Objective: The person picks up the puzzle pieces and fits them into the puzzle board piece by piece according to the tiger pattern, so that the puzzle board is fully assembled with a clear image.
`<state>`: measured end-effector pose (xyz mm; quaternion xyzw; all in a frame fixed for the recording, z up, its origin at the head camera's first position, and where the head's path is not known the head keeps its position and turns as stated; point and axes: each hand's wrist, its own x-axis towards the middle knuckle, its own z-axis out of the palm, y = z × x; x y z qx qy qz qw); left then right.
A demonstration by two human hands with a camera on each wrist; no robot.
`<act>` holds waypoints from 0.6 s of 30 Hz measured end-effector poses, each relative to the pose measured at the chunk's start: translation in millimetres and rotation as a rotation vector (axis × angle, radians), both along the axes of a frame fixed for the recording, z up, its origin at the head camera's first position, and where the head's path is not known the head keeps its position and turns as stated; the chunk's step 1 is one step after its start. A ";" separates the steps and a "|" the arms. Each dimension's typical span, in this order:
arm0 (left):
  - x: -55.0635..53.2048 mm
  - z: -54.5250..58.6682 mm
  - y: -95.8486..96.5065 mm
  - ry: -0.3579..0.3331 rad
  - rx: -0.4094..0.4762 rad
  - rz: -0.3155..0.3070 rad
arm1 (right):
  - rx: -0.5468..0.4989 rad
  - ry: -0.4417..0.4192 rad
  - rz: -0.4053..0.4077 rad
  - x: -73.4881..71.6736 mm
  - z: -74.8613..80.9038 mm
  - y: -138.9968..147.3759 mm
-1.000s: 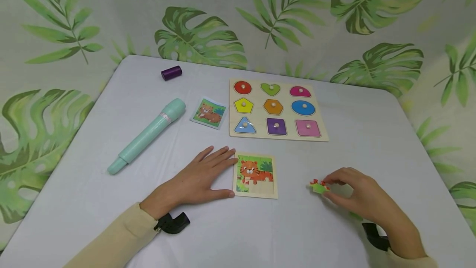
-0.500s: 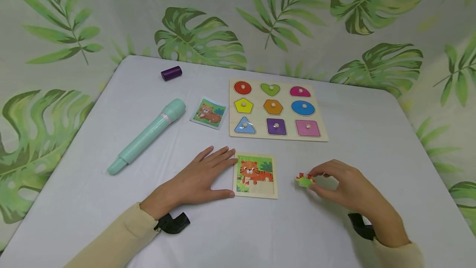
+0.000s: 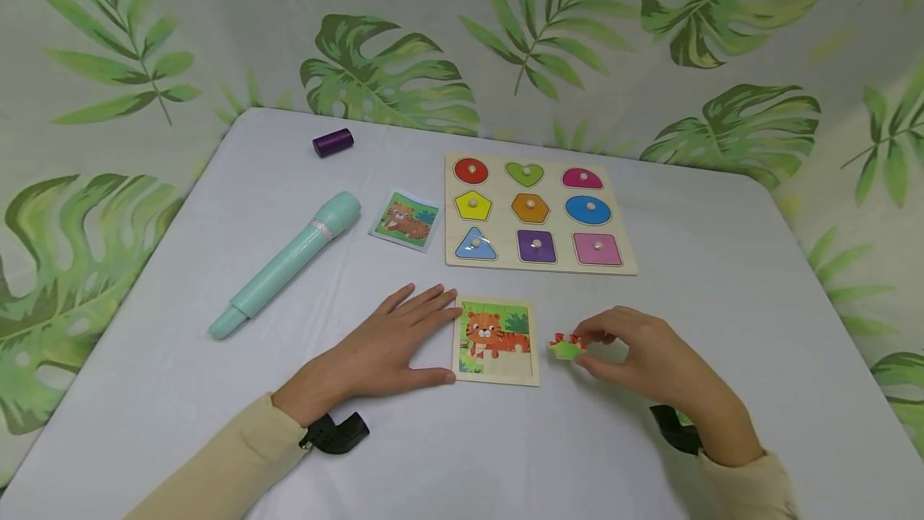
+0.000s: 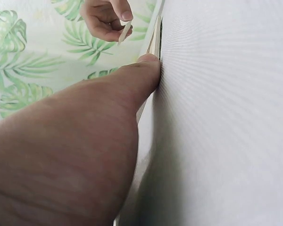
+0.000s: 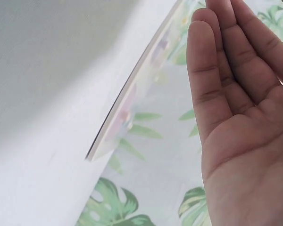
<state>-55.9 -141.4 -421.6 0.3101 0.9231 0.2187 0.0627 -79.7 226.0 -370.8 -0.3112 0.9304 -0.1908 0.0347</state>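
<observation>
In the head view a square wooden jigsaw (image 3: pixel 498 341) with a tiger picture lies flat, bare wood showing at its lower right. My left hand (image 3: pixel 378 347) is spread on the table, thumb and fingertips touching the jigsaw's left edge. Between thumb and fingers, my right hand (image 3: pixel 642 355) pinches a green and orange puzzle piece (image 3: pixel 567 347) above the table, just right of the frame. That piece shows edge-on in the left wrist view (image 4: pixel 124 34). The right wrist view shows the right palm and fingers (image 5: pixel 205 80), but not the piece.
A wooden shape board (image 3: pixel 541 215) with knobbed pieces lies behind the jigsaw. Left of it are a tiger picture card (image 3: pixel 406 220), a mint-green tube-shaped object (image 3: pixel 285 265) and a small purple cylinder (image 3: pixel 333 142). Leaf-patterned cloth (image 3: pixel 390 62) hangs behind the table.
My right hand has moved left with the puzzle piece, from well right of the jigsaw to close beside its right edge. The left hand has stayed in place.
</observation>
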 end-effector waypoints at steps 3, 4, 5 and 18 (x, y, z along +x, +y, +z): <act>-0.1 -0.6 -0.3 0.001 0.001 0.000 | 0.013 -0.027 -0.003 -0.4 0.4 -6.7; -0.2 -0.8 -0.2 0.001 0.001 0.000 | 0.016 -0.033 -0.003 -0.7 0.4 -8.8; -0.3 -1.1 -0.2 0.001 -0.001 0.000 | 0.016 -0.038 -0.002 -0.9 0.4 -11.0; -1.1 -1.8 -0.1 0.004 -0.005 -0.006 | 0.000 -0.003 0.029 -1.6 -3.6 -38.2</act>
